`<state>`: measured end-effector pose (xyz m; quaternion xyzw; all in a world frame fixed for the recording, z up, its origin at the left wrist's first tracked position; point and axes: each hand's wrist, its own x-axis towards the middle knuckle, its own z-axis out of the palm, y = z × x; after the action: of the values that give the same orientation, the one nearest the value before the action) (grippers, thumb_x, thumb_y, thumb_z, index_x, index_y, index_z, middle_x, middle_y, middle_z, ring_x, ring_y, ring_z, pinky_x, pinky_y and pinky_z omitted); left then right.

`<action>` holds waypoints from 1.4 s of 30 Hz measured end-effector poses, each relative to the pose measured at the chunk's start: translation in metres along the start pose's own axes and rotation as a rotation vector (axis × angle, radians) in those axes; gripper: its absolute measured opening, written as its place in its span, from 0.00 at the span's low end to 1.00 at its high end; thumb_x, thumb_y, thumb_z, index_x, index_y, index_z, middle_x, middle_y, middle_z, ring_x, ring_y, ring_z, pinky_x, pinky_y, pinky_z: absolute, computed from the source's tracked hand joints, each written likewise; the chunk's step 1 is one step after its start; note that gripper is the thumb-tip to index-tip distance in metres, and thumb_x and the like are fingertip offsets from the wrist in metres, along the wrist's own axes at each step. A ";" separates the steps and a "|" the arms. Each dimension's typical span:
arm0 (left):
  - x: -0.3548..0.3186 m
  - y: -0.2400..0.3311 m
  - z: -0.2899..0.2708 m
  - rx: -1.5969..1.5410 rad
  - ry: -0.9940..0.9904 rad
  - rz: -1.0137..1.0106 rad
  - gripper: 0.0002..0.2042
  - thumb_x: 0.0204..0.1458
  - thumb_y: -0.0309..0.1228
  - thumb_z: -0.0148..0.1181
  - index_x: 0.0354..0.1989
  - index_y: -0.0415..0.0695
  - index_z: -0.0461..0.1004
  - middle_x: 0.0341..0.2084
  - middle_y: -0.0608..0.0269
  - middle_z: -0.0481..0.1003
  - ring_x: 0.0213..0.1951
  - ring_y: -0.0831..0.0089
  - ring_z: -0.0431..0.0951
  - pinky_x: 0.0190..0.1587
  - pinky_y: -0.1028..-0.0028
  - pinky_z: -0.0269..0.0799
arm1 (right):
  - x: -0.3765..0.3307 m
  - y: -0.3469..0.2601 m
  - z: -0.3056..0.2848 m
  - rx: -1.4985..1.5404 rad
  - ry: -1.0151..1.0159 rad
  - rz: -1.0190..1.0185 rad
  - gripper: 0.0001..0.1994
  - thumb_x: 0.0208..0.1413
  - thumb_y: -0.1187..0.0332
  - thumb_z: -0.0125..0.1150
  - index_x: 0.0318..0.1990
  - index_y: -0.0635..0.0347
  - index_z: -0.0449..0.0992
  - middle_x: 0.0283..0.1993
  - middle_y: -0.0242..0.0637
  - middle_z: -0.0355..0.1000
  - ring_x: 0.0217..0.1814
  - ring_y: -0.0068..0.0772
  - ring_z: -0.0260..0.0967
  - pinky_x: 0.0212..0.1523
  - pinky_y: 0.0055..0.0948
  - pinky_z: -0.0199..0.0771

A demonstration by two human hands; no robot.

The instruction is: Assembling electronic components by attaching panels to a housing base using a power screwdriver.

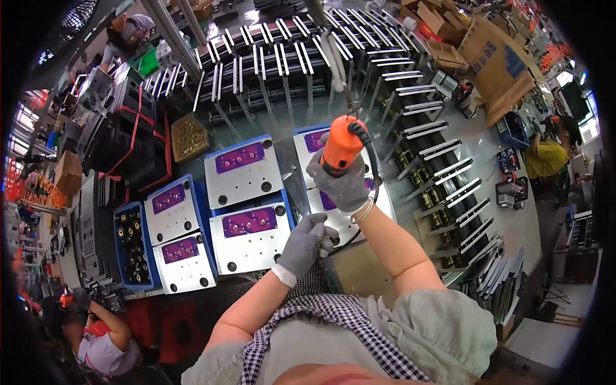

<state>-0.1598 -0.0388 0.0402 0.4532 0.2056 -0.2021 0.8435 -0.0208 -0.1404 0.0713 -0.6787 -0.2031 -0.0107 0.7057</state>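
Observation:
My right hand (pixel 343 183), in a grey glove, is wrapped round an orange electric screwdriver (pixel 342 144), which hangs from above and trails a black cord. It is over the right-hand pair of silver metal plates (pixel 308 167), partly hiding them. My left hand (pixel 307 244), also gloved, is closed with curled fingers beside the lower right plate; what it holds I cannot make out. To its left lie several more silver plates (pixel 247 250), each bearing a purple board (pixel 249 222) and black round feet (pixel 280 210). Blue bins (pixel 204 208) show beneath these plates.
A blue bin of black round parts (pixel 135 247) stands at the left. Behind the plates is a box of small brass-coloured parts (pixel 189 138). Racks of upright metal strips (pixel 282 61) curve round the back and right. Other people (pixel 106 343) work nearby.

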 end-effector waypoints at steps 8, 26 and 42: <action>0.014 0.015 -0.026 -0.100 0.176 0.232 0.13 0.65 0.40 0.55 0.41 0.40 0.71 0.29 0.62 0.75 0.24 0.81 0.71 0.25 0.82 0.66 | -0.007 -0.039 0.003 0.355 -0.050 -0.008 0.24 0.49 0.76 0.68 0.52 0.59 0.64 0.33 0.31 0.72 0.32 0.21 0.70 0.33 0.22 0.73; 0.038 0.015 -0.036 -0.364 0.093 0.173 0.16 0.64 0.46 0.57 0.40 0.45 0.71 0.24 0.69 0.72 0.22 0.82 0.69 0.21 0.82 0.62 | -0.005 -0.074 0.010 0.627 -0.179 -0.107 0.35 0.47 0.80 0.60 0.63 0.63 0.52 0.34 0.40 0.75 0.33 0.29 0.74 0.38 0.29 0.80; 0.036 0.020 -0.029 -0.360 0.061 0.166 0.20 0.61 0.52 0.57 0.36 0.45 0.70 0.21 0.68 0.69 0.20 0.80 0.67 0.20 0.81 0.61 | -0.003 -0.076 0.009 0.575 -0.159 -0.179 0.35 0.53 0.70 0.67 0.65 0.60 0.54 0.29 0.37 0.72 0.26 0.26 0.70 0.40 0.35 0.81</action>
<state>-0.1242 -0.0100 0.0199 0.3162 0.2261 -0.0780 0.9180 -0.0483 -0.1388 0.1429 -0.4292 -0.3115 0.0381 0.8470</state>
